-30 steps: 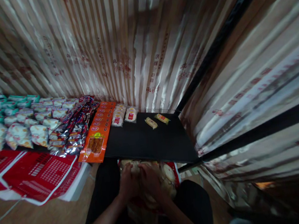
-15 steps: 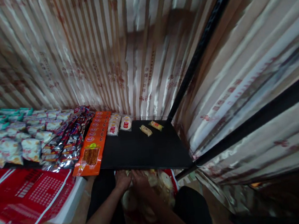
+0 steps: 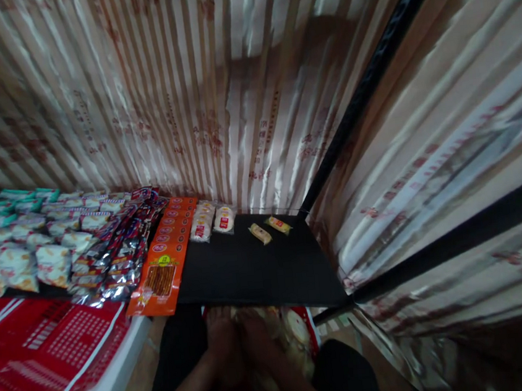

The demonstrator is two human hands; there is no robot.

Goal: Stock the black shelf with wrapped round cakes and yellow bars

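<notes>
Just in front of the black shelf (image 3: 251, 277), I have the left hand (image 3: 221, 329) and right hand (image 3: 252, 328) at the red-edged bag (image 3: 313, 327) of packets (image 3: 296, 327); whether either grip is closed, I can't tell.

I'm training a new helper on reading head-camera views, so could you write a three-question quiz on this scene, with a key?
1. True or false: the orange snack packet lies left of the small yellowish-wrapped snacks.
2. Which thing are the left hand and right hand at?
a) the teal packets
b) the red-edged bag between the knees
c) the orange snack packet
3. How many small yellowish-wrapped snacks lie on the black shelf?

Key: 1 true; 2 b; 3 two.
</notes>
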